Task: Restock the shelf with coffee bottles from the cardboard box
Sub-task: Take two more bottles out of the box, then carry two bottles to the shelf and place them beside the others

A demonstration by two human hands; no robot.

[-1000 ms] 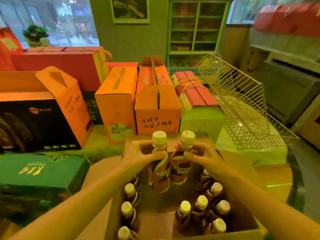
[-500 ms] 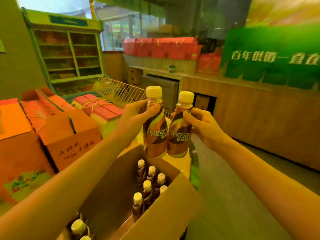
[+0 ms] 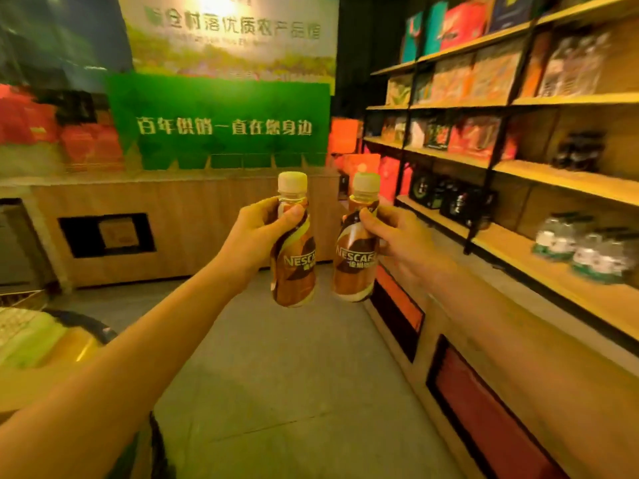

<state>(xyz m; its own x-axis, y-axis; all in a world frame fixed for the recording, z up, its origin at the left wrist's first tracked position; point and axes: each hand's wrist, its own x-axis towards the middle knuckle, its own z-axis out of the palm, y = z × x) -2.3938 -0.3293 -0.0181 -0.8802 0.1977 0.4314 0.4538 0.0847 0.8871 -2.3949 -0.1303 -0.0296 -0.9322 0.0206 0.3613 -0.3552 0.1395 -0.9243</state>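
Note:
I hold two brown Nescafe coffee bottles with pale caps upright in front of me. My left hand (image 3: 257, 233) grips the left coffee bottle (image 3: 294, 267) around its neck and shoulder. My right hand (image 3: 397, 236) grips the right coffee bottle (image 3: 354, 267) the same way. The two bottles hang side by side, a small gap between them, above the grey floor. The wooden shelf (image 3: 553, 281) runs along the right, its lowest board level with my right forearm. The cardboard box is out of view.
Clear water bottles (image 3: 584, 250) stand on the lowest shelf board at right, dark items (image 3: 449, 202) farther along it. Higher boards hold packaged goods. A wooden counter (image 3: 179, 229) with a green banner (image 3: 221, 122) closes the far end. A low display edge (image 3: 41, 340) sits at left.
The view has swung right from the open cardboard box to the shelf aisle. Both bottles, lifted out of the box, stay held upright in my hands.

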